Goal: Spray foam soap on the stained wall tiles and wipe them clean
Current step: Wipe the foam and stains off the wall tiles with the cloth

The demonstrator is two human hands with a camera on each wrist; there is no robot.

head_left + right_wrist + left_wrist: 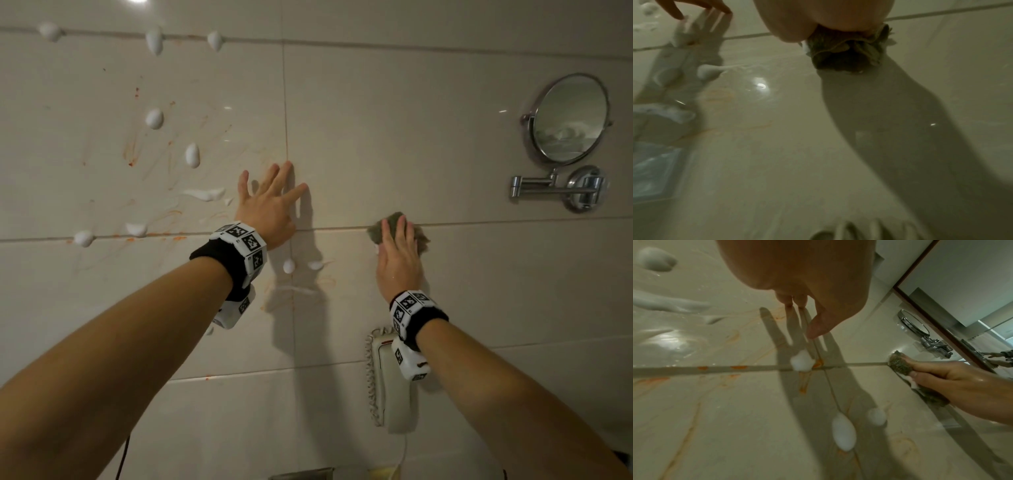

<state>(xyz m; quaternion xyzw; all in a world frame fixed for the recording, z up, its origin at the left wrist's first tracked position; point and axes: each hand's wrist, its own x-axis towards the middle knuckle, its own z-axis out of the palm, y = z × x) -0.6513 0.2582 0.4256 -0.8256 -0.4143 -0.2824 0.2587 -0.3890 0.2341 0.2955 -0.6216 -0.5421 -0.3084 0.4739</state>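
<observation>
From the head camera I see my left hand [270,202] spread flat on the stained wall tiles [137,154], holding nothing, foam blobs [191,155] beside it. My right hand [399,253] presses a grey-green cloth [394,219] on the grout line with straight fingers. The left wrist view shows fingertips [815,332] touching tile near foam. The right wrist view is blurred; the palm hides most of the cloth [846,53].

Both forearms are bare, without sleeves. The left hand [270,205] and the right hand [397,263] each have a black fabric wristband [219,260] with white square blocks that carry black-and-white marker patterns. Under each wrist hangs a small white camera box [411,365], also with markers.
</observation>
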